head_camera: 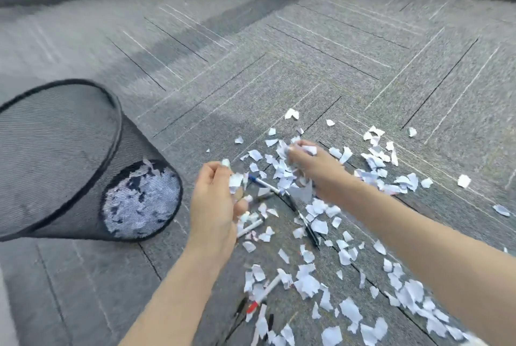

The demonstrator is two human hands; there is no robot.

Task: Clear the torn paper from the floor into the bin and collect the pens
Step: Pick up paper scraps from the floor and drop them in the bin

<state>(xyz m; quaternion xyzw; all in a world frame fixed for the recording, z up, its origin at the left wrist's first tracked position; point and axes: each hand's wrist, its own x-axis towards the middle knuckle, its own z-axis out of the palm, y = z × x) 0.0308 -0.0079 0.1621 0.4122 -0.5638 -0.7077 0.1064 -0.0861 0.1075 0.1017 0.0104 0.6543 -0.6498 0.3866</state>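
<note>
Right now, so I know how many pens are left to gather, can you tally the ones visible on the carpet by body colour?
White pens: 3
Black pens: 3
Total: 6 in view; the scraps may hide more.

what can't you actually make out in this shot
- Head view: how much paper the left hand holds; its curled fingers cover it.
- What the right hand has beyond a few scraps; motion blur.
- How many pens there are; scraps cover them.
- How full the bin is; mesh obscures it.
</note>
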